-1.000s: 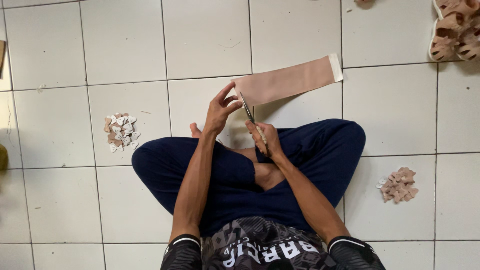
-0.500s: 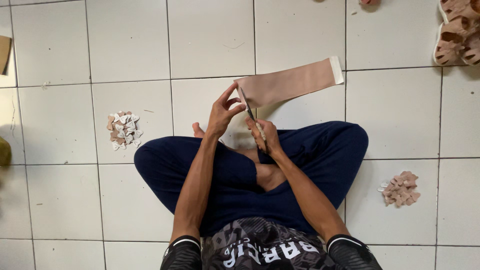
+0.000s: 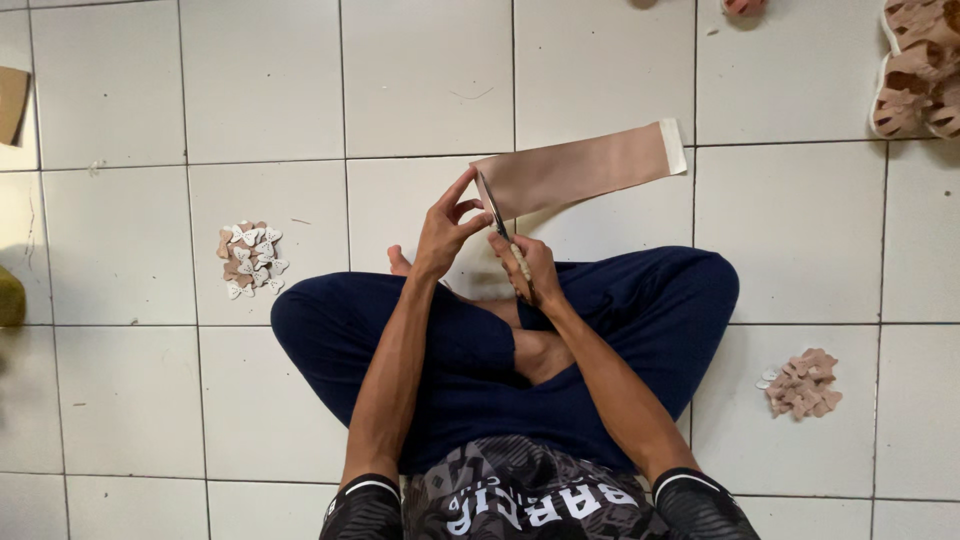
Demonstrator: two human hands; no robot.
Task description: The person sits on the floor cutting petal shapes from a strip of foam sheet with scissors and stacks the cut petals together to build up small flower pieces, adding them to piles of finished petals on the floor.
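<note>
I sit cross-legged on a white tiled floor. My left hand [image 3: 445, 232] pinches the near end of a long tan strip of material [image 3: 585, 168] that stretches away to the right, with a pale band at its far end. My right hand [image 3: 528, 262] grips a pair of scissors [image 3: 497, 215], whose blades point up into the strip's near edge, right beside my left fingers.
A small pile of cut tan and white shapes [image 3: 248, 260] lies on the floor at my left, and a pinkish pile [image 3: 802, 382] at my right. Stacked tan pieces [image 3: 915, 70] sit at the top right corner. A cardboard edge [image 3: 12, 100] shows far left.
My left fingers have shifted slightly on the strip's end and the scissor blades have worked at its edge. The strip has stayed in place.
</note>
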